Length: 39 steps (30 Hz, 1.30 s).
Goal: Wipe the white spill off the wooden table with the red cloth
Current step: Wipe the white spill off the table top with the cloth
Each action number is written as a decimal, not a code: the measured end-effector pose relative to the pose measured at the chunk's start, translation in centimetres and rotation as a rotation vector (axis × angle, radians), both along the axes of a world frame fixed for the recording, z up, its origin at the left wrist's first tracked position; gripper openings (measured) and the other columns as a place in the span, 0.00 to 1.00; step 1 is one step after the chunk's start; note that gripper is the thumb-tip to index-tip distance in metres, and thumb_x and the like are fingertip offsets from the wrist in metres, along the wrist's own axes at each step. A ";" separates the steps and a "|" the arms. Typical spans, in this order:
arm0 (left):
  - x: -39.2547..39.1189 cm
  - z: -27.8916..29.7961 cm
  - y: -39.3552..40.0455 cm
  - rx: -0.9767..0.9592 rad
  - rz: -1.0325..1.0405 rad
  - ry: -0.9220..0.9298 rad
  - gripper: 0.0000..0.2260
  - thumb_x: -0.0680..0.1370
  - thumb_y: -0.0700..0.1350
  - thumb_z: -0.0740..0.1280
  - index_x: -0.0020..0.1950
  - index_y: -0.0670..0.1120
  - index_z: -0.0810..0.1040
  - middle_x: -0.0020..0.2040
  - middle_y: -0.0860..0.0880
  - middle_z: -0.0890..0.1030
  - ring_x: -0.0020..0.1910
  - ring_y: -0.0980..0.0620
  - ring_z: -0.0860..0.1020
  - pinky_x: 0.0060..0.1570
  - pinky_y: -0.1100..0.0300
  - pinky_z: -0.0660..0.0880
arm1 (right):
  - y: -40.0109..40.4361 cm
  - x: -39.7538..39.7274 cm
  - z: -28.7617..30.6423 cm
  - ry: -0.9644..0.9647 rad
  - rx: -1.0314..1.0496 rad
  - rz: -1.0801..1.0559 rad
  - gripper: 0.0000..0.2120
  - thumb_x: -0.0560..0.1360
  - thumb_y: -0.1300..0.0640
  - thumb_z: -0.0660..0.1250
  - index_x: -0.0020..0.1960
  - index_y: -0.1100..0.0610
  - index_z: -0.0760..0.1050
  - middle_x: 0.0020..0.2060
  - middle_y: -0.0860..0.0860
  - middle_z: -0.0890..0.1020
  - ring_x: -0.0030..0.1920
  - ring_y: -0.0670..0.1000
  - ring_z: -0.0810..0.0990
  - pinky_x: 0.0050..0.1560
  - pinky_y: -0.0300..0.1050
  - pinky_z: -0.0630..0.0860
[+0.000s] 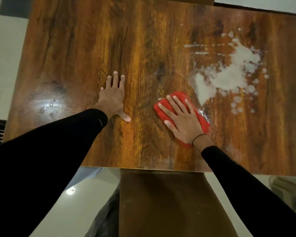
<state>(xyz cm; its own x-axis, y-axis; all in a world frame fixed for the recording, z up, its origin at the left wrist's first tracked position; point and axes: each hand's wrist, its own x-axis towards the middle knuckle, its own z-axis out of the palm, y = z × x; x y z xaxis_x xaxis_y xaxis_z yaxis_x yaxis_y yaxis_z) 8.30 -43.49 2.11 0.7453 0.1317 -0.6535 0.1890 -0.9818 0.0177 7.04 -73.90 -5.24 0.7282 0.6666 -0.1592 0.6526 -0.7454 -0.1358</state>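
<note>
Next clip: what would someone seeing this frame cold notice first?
First, the white spill splashed across the right side of the wooden table, with streaks trailing leftward. Next, the red cloth at the spill's near-left edge, pressed flat under the right hand. The left hand lies spread on bare wood toward the middle.

We see two arms in long black sleeves that fit close and reach down to the wrists. The left sleeve has a small pale mark near its cuff. A thin black band goes round the right wrist. Both hands are bare, with no rings or gloves.
</note>
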 end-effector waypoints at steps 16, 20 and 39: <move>0.0 -0.1 0.6 0.008 -0.056 0.005 0.80 0.59 0.68 0.85 0.86 0.43 0.28 0.85 0.39 0.28 0.87 0.35 0.36 0.83 0.34 0.54 | -0.2 -11.5 -1.0 0.068 -0.021 0.362 0.32 0.92 0.38 0.49 0.93 0.42 0.47 0.92 0.53 0.45 0.92 0.59 0.44 0.89 0.68 0.41; -0.1 -0.1 0.9 -0.001 -0.058 -0.008 0.79 0.59 0.68 0.85 0.86 0.43 0.28 0.85 0.39 0.29 0.87 0.35 0.36 0.83 0.34 0.53 | -2.5 -8.2 -0.7 0.033 -0.069 0.312 0.31 0.92 0.37 0.44 0.92 0.41 0.47 0.92 0.53 0.46 0.92 0.58 0.45 0.89 0.67 0.40; -2.1 1.0 -0.3 -0.037 0.014 -0.069 0.70 0.67 0.62 0.84 0.88 0.44 0.35 0.87 0.39 0.31 0.87 0.36 0.38 0.85 0.37 0.53 | -3.3 -11.9 -1.0 0.091 -0.026 0.663 0.33 0.90 0.41 0.53 0.92 0.39 0.46 0.92 0.53 0.45 0.92 0.60 0.44 0.88 0.70 0.40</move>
